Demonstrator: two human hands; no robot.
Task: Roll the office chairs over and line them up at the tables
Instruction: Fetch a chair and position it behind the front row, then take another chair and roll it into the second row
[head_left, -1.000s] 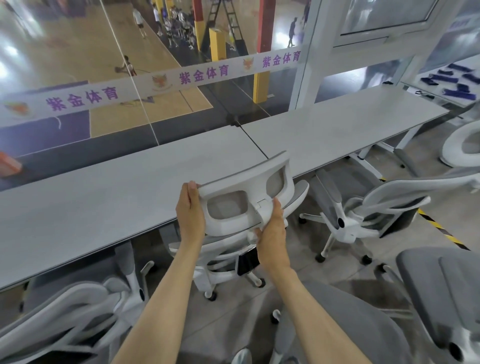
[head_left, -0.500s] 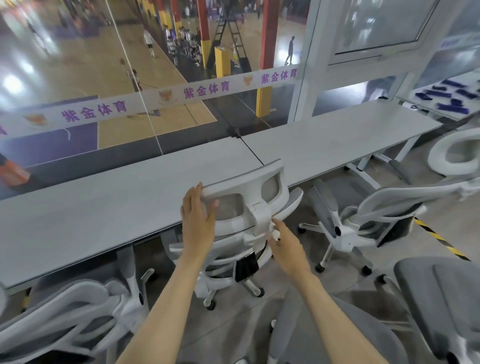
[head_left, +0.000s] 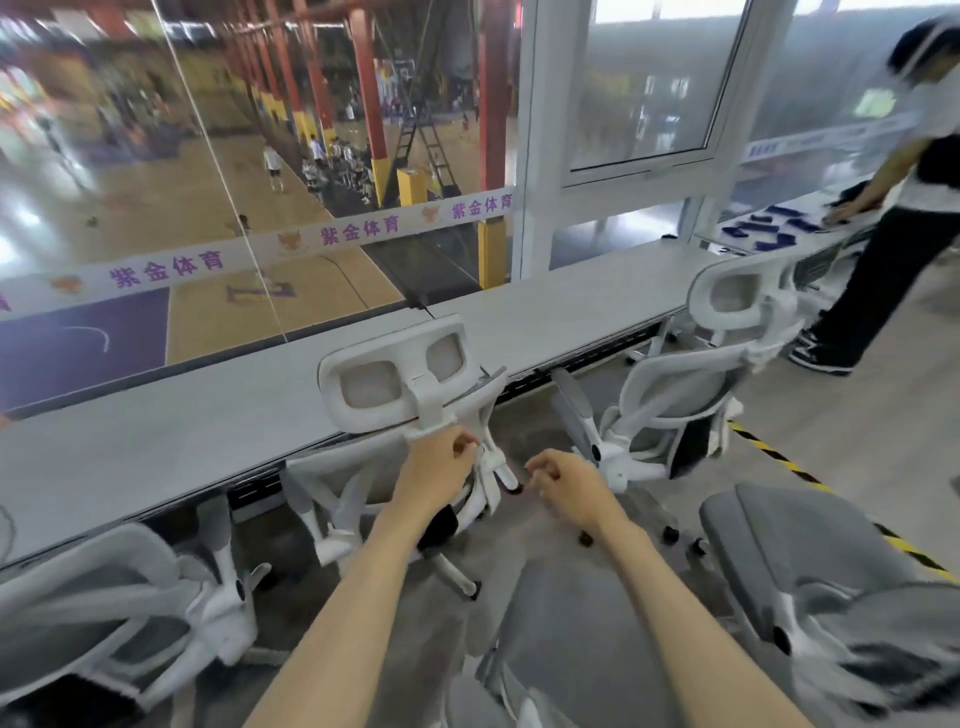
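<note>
Now three chairs (head_left: 395, 374) at two tables (head_left: 156, 441); left grip (head_left: 434, 475) unclear, right grip (head_left: 563, 491) slack.

One head-worn wide-angle view, standing height, facing forward and down. Forearms (head_left: 363, 597) enter from the bottom edge; left hand (head_left: 434, 470) and right hand (head_left: 563, 486) sit mid-frame, close to the lens. Tables (head_left: 156, 441) cross the middle, near; glass wall (head_left: 228, 187) behind them, sports hall (head_left: 130, 218) far below. Edges curved, blurred on the right.
</note>
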